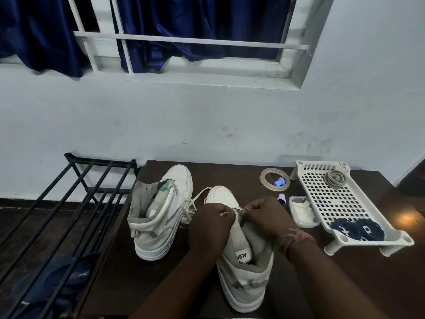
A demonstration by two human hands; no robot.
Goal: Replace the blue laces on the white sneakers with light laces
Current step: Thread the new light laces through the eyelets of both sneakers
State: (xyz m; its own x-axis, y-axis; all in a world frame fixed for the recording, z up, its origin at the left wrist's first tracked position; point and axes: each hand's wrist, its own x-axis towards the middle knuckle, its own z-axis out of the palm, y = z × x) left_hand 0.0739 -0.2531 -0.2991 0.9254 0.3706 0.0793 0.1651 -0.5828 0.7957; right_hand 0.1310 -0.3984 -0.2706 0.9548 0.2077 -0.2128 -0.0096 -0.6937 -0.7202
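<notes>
Two white high-top sneakers stand on a dark table (264, 178). The left sneaker (158, 215) is laced with a light lace (186, 209) that trails loose at its side. The right sneaker (243, 256) is right under my hands. My left hand (210, 223) pinches one end of a light lace (202, 193) at the eyelets. My right hand (266, 217) pinches the other end across the tongue. Two coils of blue laces (358, 229) lie in the near end of a white perforated tray (340, 203). My hands hide the middle eyelets.
A bundle of light cord (335, 178) lies at the tray's far end. A tape roll (274, 177) with a blue cap inside, a purple cap (281, 198) and a small clear box (302, 211) sit beside the tray. A black metal rack (76, 208) stands left, against the wall.
</notes>
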